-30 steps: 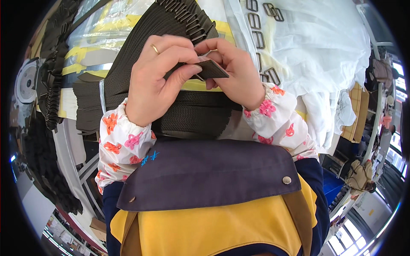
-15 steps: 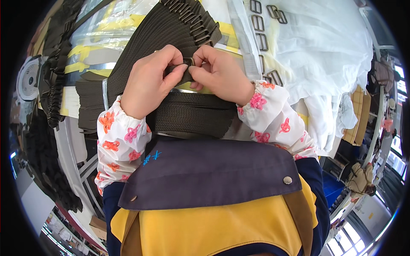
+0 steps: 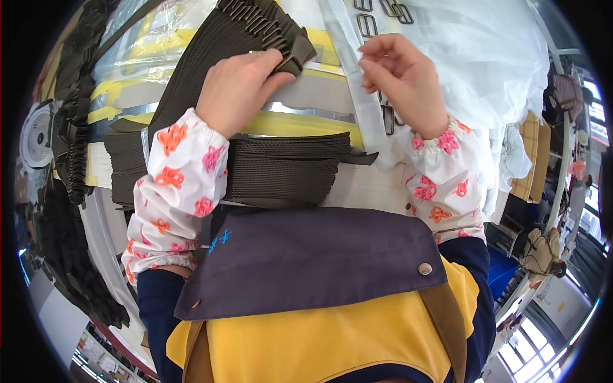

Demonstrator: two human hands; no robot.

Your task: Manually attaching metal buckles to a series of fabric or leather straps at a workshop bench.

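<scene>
A fan of dark brown webbing straps (image 3: pixel 211 70) lies across the far left part of the worktop (image 3: pixel 377 188), the straps overlapping in a curved row whose folded ends (image 3: pixel 265 25) line up like teeth along the far edge. The left hand (image 3: pixel 239 89) rests on this fan, palm down, fingers curled narrow and its fingertips (image 3: pixel 281 64) pinching the nearest folded end — the last strap at the right end of the row. A ring shows on one finger of that hand.

Nearer the person, close to the worktop's near edge, a thick flat stack of the same dark straps (image 3: pixel 284 169) lies crosswise, partly under the left forearm in its white sleeve with orange and pink flowers (image 3: pixel 175 185).

The right hand (image 3: pixel 402 76) is lifted well apart from the left, over the right part of the worktop, fingers loosely bent and close together; whether it grips anything cannot be told. Just beside it runs a pale translucent strip (image 3: pixel 357 96) carrying dark rectangular metal loops (image 3: pixel 367 25), leading away to the far edge, and white plastic sheeting (image 3: pixel 485 64) is heaped toward the far right corner.

Yellow and silver tape lines (image 3: pixel 300 121) cross the surface between the two strap piles. At the left edge hang more dark straps (image 3: pixel 70 140) — bunched and ruffled.
</scene>
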